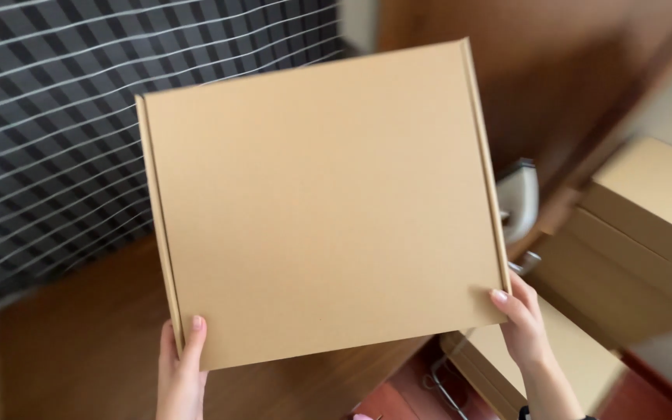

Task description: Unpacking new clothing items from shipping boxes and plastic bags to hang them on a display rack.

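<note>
The flat cardboard box (pixel 320 202) fills the middle of the head view, a shallow tan mailer-style carton held up with its broad plain face toward the camera and turned slightly, so that its upper right corner stands highest. It rests on nothing; both hands carry it by its lower corners, above a brown wooden floor (pixel 79 350).

The left hand (pixel 180 373) is at the lower left corner, its thumb pressed flat on the front face by the edge and its other fingers hidden behind the box: its grip is closed on the carton. The right hand (pixel 524 323) takes the lower right corner the same way, thumb on the front face and fingers wrapped round the side edge, grip closed on the carton too.

Behind the box on the left lies a dark fabric with a pale grid of stripes (pixel 40 117). To the right, well apart from the held box, stands a stack of more cardboard boxes (pixel 647 233), the same tan colour. Between that stack and the held box a tape dispenser (pixel 519 194) with a pale body shows, partly hidden by the box's right edge. A thin bent metal wire (pixel 441 389) lies low near the right wrist, over a reddish patch of floor.
</note>
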